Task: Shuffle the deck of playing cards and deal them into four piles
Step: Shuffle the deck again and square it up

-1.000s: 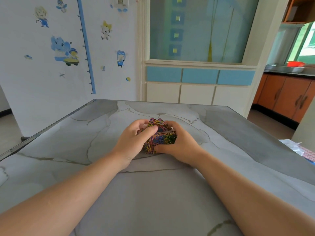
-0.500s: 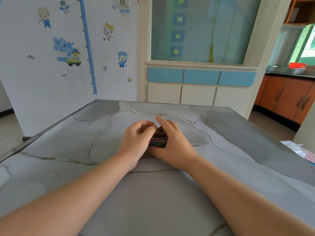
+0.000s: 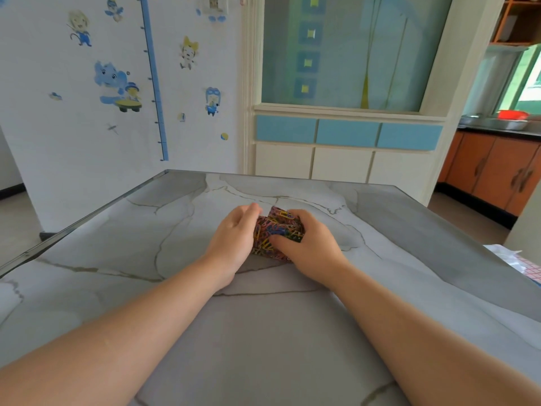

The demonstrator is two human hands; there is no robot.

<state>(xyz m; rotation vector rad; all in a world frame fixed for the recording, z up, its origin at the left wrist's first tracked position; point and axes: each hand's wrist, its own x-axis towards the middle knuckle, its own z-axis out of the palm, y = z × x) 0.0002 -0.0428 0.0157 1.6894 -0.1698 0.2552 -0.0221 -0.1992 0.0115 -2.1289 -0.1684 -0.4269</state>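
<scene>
The deck of playing cards [image 3: 277,230] with multicoloured paperclip-patterned backs lay clamped between both hands: left hand [image 3: 234,240] curled round its left end, right hand [image 3: 313,250] gripping the right, thumb on top. Its long axis seemingly ran hand to hand, equally near each, on the grey marble table [image 3: 263,332].

A deck of cards [image 3: 278,230] rests on the table [image 3: 263,332], near its middle and toward the far half. The left hand [image 3: 231,241] holds the deck's left side. The right hand [image 3: 310,247] holds its right side, thumb across the top. Both forearms reach in from the near edge. Behind the table stand a wall [image 3: 73,142] on the left and a glazed partition [image 3: 345,136] on the right. Kitchen cabinets [image 3: 497,171] stand farther right, with a bowl [image 3: 512,115] on top. Papers [image 3: 515,259] lie beside the table's right edge.
</scene>
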